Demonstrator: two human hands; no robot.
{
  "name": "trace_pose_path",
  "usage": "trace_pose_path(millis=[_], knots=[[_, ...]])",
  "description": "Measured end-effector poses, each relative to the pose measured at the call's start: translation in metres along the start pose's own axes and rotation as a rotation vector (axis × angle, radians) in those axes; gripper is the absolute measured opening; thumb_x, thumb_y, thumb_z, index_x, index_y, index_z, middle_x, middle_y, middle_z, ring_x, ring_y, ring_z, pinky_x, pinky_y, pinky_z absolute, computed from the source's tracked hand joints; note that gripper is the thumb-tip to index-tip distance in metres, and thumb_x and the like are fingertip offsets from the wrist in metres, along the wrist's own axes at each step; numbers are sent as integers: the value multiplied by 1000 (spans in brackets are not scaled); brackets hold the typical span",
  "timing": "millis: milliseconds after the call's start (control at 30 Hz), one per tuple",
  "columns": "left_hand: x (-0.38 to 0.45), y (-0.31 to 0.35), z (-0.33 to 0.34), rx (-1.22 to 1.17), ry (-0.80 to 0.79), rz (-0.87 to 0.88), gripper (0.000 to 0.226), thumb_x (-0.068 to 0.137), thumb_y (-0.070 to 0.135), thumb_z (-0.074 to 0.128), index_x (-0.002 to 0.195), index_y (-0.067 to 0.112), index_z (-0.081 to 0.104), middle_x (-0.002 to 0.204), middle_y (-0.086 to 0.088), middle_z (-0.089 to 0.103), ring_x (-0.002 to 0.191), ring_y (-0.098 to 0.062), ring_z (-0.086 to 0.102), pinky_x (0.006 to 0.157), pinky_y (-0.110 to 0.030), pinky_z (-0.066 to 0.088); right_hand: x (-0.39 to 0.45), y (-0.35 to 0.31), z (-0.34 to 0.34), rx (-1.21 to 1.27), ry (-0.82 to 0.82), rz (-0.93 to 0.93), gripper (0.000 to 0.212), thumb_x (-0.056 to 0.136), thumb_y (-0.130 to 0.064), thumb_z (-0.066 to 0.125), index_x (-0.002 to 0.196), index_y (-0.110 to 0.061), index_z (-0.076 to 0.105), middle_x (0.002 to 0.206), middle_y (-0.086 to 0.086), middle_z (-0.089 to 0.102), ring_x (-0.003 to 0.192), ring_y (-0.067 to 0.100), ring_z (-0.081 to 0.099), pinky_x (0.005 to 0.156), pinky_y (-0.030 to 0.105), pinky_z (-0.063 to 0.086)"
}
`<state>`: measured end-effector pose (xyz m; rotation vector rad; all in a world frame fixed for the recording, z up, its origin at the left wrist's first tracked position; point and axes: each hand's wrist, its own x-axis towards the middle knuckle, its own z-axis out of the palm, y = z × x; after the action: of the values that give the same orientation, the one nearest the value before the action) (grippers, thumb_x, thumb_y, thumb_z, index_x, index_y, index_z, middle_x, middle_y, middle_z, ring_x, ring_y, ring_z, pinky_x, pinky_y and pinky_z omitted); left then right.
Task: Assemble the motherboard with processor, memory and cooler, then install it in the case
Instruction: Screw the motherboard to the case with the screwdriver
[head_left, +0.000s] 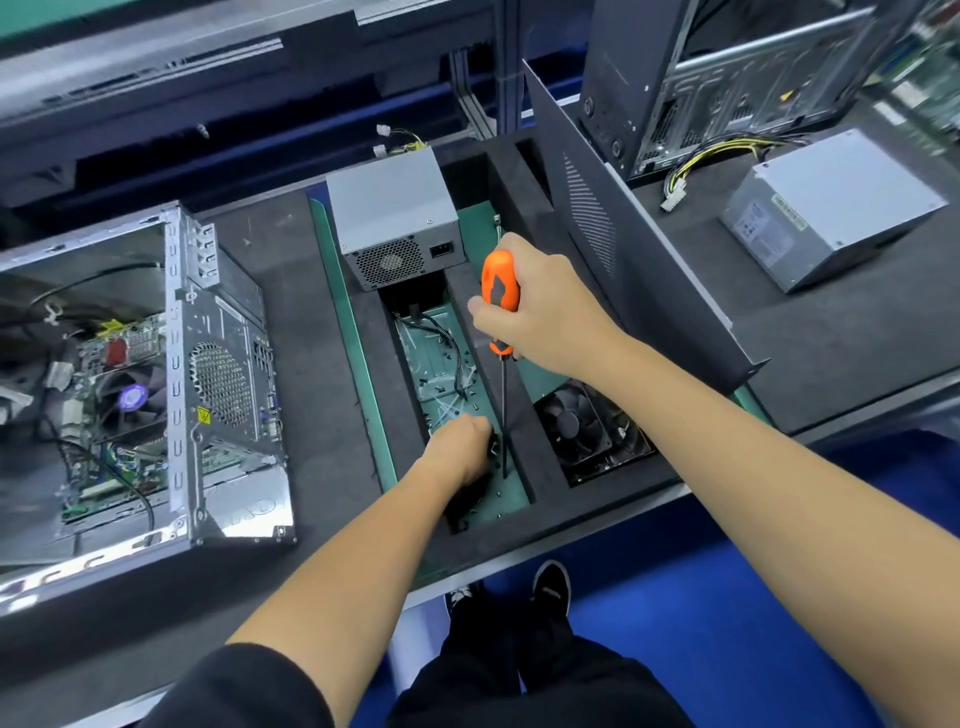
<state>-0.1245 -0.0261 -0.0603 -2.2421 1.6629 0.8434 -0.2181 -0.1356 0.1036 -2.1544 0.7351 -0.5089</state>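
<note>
Head view, looking down on a foam-lined workbench. Right hand (540, 306) is wrapped around the orange handle of a screwdriver (500, 291), held upright so that the dark shaft runs straight down into the narrow parts compartment (441, 374) cut into the foam; the tip ends just beside the left hand (460, 449). Left hand is down in the near end of that compartment, knuckles up and fingers curled under among small dark screws (435, 384) and white cable ties; whether it pinches a screw cannot be told, since the fingertips are hidden. The likely reason for the arrangement: screws are kept loose in the recess so they cannot roll away, and the driver is brought to them, probably to seat one on the tip.

Case (156, 374) lies on its side at the left of the bench, open side up, with the motherboard (111, 415) already inside it and a cooler fan (132, 397) showing on the board; the work appears to be at the fastening stage. A power supply (395, 228) sits at the far end of the compartment. A second fan unit (582, 426) rests in its own foam recess to the right. A detached side panel (623, 244) stands on edge beyond the right hand. Farther right stand another case (727, 78) and another power supply (831, 208).
</note>
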Motion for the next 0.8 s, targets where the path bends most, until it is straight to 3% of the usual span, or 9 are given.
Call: trace_pose_path(millis=[267, 433, 533, 633, 700, 800], knots=[[2, 5, 17, 130, 16, 41, 32, 83, -16, 38, 107, -3, 55, 109, -21, 59, 99, -39, 60, 77, -43, 48, -4, -4, 0, -21, 0, -7, 24, 87, -26, 63, 84, -15, 41, 57, -10, 44, 56, 23, 60, 54, 43, 55], [2, 4, 13, 87, -12, 32, 24, 86, -4, 44, 108, -1, 54, 111, -18, 58, 99, -37, 60, 76, -41, 48, -5, -3, -3, -19, 11, 1, 26, 88, -27, 63, 87, -9, 44, 57, -8, 43, 54, 23, 55, 55, 44, 55], [3, 1, 4, -53, -11, -21, 15, 85, 9, 50, 96, 1, 56, 93, -15, 55, 89, -36, 59, 68, -37, 47, -5, -4, -5, -14, 11, 3, 28, 88, -27, 63, 89, -5, 46, 56, -7, 42, 57, 27, 58, 55, 43, 54], [8, -2, -3, -151, 60, -80, 9, 81, 4, 52, 72, 2, 52, 63, -9, 44, 68, -33, 53, 60, -33, 45, -5, -6, -8, -6, 19, 8, 29, 88, -27, 63, 90, -3, 46, 57, -6, 42, 60, 30, 59, 56, 43, 54], [9, -4, -3, -177, 94, -124, 17, 81, -2, 49, 66, 3, 44, 63, -8, 42, 67, -32, 50, 60, -33, 44, -3, -7, -9, -8, 24, 5, 29, 88, -27, 63, 90, -3, 46, 58, -4, 42, 58, 30, 58, 56, 44, 54], [10, -4, 2, -183, 120, -129, 12, 81, -8, 45, 76, 3, 46, 74, -12, 47, 71, -33, 50, 63, -36, 43, -3, -8, -10, -22, 30, -7, 28, 87, -26, 64, 88, -5, 46, 57, -6, 41, 51, 18, 49, 56, 42, 54]])
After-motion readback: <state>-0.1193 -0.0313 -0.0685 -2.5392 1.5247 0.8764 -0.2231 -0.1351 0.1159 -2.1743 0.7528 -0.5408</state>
